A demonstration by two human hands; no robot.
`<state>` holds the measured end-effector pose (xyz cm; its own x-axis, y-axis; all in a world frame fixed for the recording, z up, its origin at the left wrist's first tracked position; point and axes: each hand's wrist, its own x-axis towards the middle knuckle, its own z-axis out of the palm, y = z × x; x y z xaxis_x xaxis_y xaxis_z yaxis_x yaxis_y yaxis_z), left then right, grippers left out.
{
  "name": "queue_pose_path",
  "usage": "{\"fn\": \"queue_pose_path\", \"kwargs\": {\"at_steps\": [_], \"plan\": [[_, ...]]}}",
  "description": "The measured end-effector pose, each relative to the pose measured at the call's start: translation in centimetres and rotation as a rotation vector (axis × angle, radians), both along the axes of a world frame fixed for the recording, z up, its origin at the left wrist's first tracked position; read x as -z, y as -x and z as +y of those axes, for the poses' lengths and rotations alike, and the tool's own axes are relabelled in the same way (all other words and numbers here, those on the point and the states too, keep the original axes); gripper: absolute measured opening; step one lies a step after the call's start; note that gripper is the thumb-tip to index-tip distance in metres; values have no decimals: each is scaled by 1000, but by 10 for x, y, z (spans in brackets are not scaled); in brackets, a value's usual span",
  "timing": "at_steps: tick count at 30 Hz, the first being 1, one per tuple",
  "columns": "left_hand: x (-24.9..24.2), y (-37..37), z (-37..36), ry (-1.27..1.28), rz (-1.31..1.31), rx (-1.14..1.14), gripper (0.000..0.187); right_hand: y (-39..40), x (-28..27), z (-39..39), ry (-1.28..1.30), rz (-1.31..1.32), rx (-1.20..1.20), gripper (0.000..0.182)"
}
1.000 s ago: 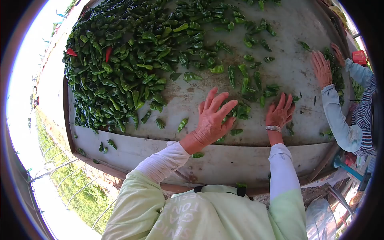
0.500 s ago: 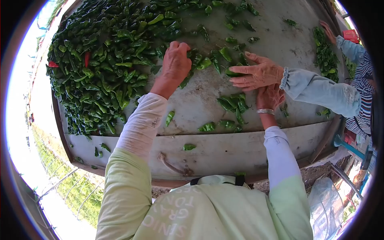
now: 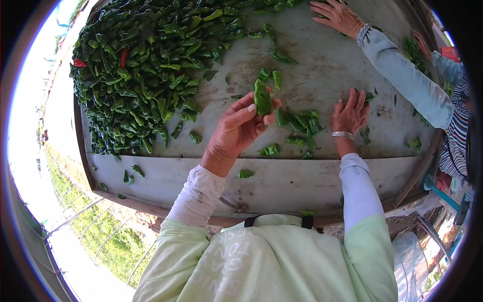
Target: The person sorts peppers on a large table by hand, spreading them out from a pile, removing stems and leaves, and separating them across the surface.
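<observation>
As left hand [image 3: 236,132] pinches pepper [image 3: 262,99], tray [image 3: 282,183] heaped

White fitted sleeves are worn beneath a pale green vest printed with whitish lettering. A silver bracelet is worn at the right hand [image 3: 350,114]; a black strap is seen at the collar.

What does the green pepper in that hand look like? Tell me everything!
The green pepper is dark, glossy green and looks smooth. It is long, broad in the middle and narrower at the ends. It stands nearly upright, lifted above the metal table. The left hand pinches it between thumb and fingers; nothing else seems to touch it. More loose peppers lie just right of it, by the right hand.
</observation>
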<state>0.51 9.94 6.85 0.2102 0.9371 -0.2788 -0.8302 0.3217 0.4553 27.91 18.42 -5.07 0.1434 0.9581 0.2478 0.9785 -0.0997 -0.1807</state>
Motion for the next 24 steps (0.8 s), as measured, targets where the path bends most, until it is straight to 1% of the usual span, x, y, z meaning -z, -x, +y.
{"fn": "queue_pose_path", "kwargs": {"at_steps": [1, 4, 5, 6, 7, 8, 9, 10, 11, 13, 14, 15, 16, 17, 18, 19, 20, 22, 23, 24], "plan": [[-3, 13, -14, -6, -20, -16, 49, 0, 0, 0, 13, 10, 5, 53], [-18, 89, -94, -48, 51, -290, 53, 1, -1, 1, 24, 25, 11, 52], [-22, 127, -137, -12, 96, -451, 51, 1, -1, 0, 30, 23, 12, 52], [-33, 157, -178, 17, 195, -662, 47, 1, -1, 1, 28, 26, 5, 52], [-31, 209, -241, 33, 205, -853, 46, 1, -1, 1, 32, 20, 5, 51], [-32, 255, -309, 60, 247, -1115, 59, 0, 0, 1, 37, 12, 7, 51], [-56, 259, -344, 212, 160, -1303, 75, -1, 1, 0, 35, 11, 0, 51], [-70, 262, -368, 358, 170, -1474, 88, -1, 3, 0, 30, 0, 5, 50], [-78, 257, -372, 513, 232, -1505, 83, -1, 4, 2, 22, -10, 12, 50], [-64, 237, -352, 573, 536, -1259, 70, -2, 4, 1, 20, -7, 9, 50], [-55, 210, -314, 594, 709, -1075, 53, 0, 5, 1, 17, -4, 20, 50], [-42, 191, -279, 519, 759, -860, 44, 3, 4, 3, 10, 0, 14, 50], [-32, 157, -226, 589, 967, -731, 47, 3, 4, 3, 17, -2, 18, 50], [-24, 123, -181, 568, 1122, -555, 55, 0, 4, 2, 27, -7, 23, 51], [7, 103, -151, 349, 1151, -463, 64, -1, 5, 2, 24, -16, 28, 51], [23, 80, -121, 170, 1643, -268, 77, -1, 5, 2, 15, -20, 18, 51], [6, 47, -86, 123, 1871, -104, 93, -2, 5, 1, 8, -27, 8, 50], [26, 17, -54, -144, 2080, -22, 106, -2, 4, 0, 7, -34, 12, 51], [32, 5, -45, -156, 2074, -16, 106, -1, 3, 1, 3, -25, 11, 51], [36, -6, -38, -152, 2069, 49, 107, 0, 2, 1, 6, -29, 24, 51]]}}
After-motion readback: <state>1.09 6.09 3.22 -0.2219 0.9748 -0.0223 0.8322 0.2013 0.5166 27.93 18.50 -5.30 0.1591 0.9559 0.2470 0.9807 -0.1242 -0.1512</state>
